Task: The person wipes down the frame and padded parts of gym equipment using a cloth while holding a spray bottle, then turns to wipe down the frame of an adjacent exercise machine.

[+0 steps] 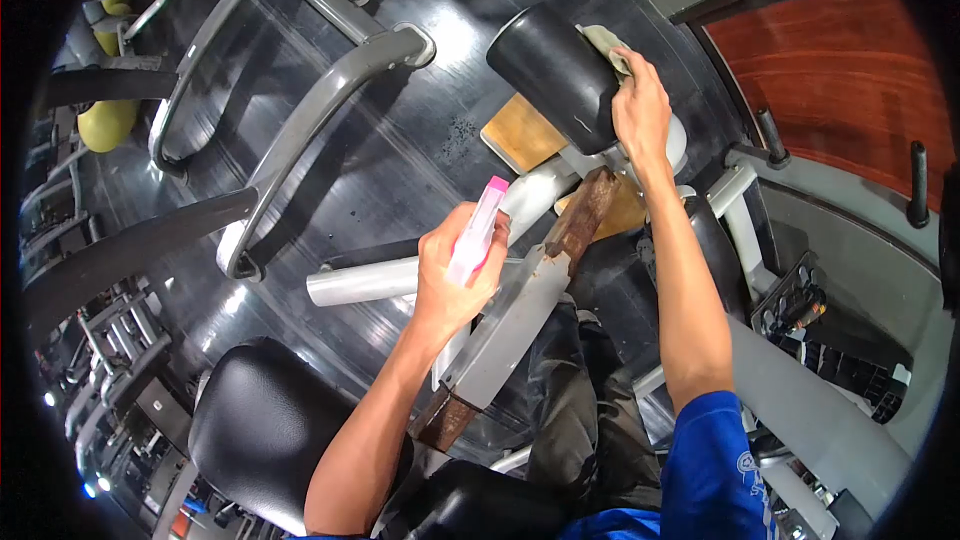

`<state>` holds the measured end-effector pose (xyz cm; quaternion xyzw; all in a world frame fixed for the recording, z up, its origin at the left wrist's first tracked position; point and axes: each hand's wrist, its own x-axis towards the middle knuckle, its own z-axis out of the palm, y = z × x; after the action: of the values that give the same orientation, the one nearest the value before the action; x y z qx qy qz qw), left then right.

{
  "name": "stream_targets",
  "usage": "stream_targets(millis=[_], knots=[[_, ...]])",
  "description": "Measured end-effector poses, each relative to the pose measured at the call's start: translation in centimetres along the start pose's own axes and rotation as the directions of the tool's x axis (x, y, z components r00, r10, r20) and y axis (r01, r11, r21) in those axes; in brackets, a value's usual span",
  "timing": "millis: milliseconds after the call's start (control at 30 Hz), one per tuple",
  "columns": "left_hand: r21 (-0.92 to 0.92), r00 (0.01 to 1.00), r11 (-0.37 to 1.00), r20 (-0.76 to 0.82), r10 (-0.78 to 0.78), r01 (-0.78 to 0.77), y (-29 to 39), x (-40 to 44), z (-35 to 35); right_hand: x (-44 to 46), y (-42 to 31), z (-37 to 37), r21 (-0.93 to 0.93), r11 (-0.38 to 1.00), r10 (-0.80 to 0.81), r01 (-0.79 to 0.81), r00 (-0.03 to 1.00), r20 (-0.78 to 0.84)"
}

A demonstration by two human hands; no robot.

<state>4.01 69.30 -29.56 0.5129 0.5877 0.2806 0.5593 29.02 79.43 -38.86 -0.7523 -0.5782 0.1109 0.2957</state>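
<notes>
My left hand is wrapped round a spray bottle with a white and pink top, its pink end pointing up and away from me. Below that hand runs the machine's grey metal beam. My right hand grips a pale yellowish cloth at the right end of a black roller pad. The cloth touches the pad's end and is partly hidden by my fingers.
Wooden plates sit beneath the pad. A black padded seat is at lower left. Curved grey machine frames stand on the dark floor at left, with a yellow ball beyond. A reddish wooden panel is at right.
</notes>
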Motion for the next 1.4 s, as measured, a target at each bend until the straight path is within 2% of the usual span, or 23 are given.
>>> stream_targets(millis=[100, 200, 333, 367, 467, 500, 533, 600, 633, 667, 700, 800, 867, 1033, 1133, 1233, 1267, 1333, 1400], knots=[[0.006, 0.999, 0.999, -0.006, 0.034, -0.034, -0.3, -0.2, 0.0, -1.6, -0.9, -1.0, -0.007, 0.999, -0.031, 0.031, 0.999, -0.021], [-0.009, 0.997, 0.997, 0.001, 0.079, -0.079, -0.7, -0.1, 0.1, -3.2, -2.2, -1.8, -0.117, 0.976, -0.182, 0.183, 0.983, 0.021], [-0.013, 0.996, 0.996, 0.001, 0.089, -0.089, -1.0, -0.1, 0.1, -5.8, -4.1, -3.2, -0.144, 0.956, -0.227, 0.256, 0.956, 0.188], [-0.017, 0.998, 0.997, 0.001, 0.07, -0.07, -0.9, -0.1, 0.1, -5.9, -4.1, -3.2, -0.187, 0.941, -0.249, 0.282, 0.952, 0.181], [-0.023, 0.999, 0.999, -0.001, 0.033, -0.033, -0.7, -0.1, 0.0, -4.2, -3.6, -4.1, -0.003, 0.987, -0.158, 0.16, 0.977, 0.142], [-0.025, 0.999, 0.999, -0.004, 0.033, -0.034, -0.8, -0.2, 0.1, -3.3, -3.8, -4.3, 0.107, 0.993, -0.061, 0.053, 0.996, 0.071], [-0.027, 0.999, 0.999, -0.009, 0.034, -0.034, -0.8, -0.2, 0.1, -2.1, -4.6, -4.9, 0.215, 0.964, 0.133, -0.153, 0.986, 0.103], [-0.037, 0.999, 0.999, -0.008, 0.037, -0.038, -0.6, -0.1, 0.0, 0.1, -6.7, -6.0, 0.413, 0.844, 0.309, -0.342, 0.94, 0.145], [-0.032, 0.999, 0.999, -0.011, 0.032, -0.032, -0.4, -0.1, 0.0, 0.7, -6.6, -5.2, 0.354, 0.925, 0.128, -0.139, 0.99, 0.053], [-0.025, 1.0, 0.999, -0.012, 0.026, -0.026, -0.3, 0.0, -0.2, 1.3, -6.3, -3.9, 0.275, 0.959, -0.064, 0.069, 0.998, -0.026], [-0.033, 0.999, 0.999, -0.024, 0.032, -0.033, -0.4, 0.1, -0.3, 1.7, -6.0, -2.8, 0.179, 0.946, -0.258, 0.271, 0.962, -0.089], [-0.061, 0.997, 0.997, -0.048, 0.053, -0.056, -0.6, 0.2, -0.2, 1.0, -7.4, -0.1, -0.03, 0.926, -0.353, 0.375, 0.893, 0.281], [-0.064, 0.996, 0.995, -0.06, 0.072, -0.076, -0.4, 0.3, -0.3, -0.1, -7.2, 1.8, -0.195, 0.824, -0.48, 0.532, 0.839, 0.257], [-0.053, 0.996, 0.995, -0.041, 0.086, -0.088, -0.5, 0.2, -0.4, -3.5, -4.7, -1.9, -0.195, 0.815, -0.463, 0.545, 0.816, 0.345], [-0.032, 0.995, 0.995, -0.035, 0.09, -0.091, -0.6, 0.2, -0.4, -5.7, -4.0, -5.4, -0.181, 0.857, -0.377, 0.482, 0.827, 0.417], [-0.015, 0.992, 0.992, -0.038, 0.124, -0.125, -0.4, 0.2, -0.5, -6.0, -5.2, -8.3, -0.056, 0.974, -0.151, 0.219, 0.816, 0.558], [-0.018, 0.99, 0.99, -0.042, 0.138, -0.138, -0.3, 0.2, -0.4, -5.5, -5.8, -8.9, 0.092, 0.994, -0.098, 0.055, 0.817, 0.569], [-0.019, 0.989, 0.99, -0.066, 0.135, -0.136, -0.2, 0.2, -0.3, -4.6, -6.9, -9.7, 0.361, 0.889, 0.002, -0.282, 0.79, 0.613], [-0.022, 0.987, 0.99, -0.083, 0.139, -0.141, -0.3, 0.3, -0.4, -3.5, -7.3, -9.6, 0.523, 0.806, -0.035, -0.276, 0.86, 0.509]])
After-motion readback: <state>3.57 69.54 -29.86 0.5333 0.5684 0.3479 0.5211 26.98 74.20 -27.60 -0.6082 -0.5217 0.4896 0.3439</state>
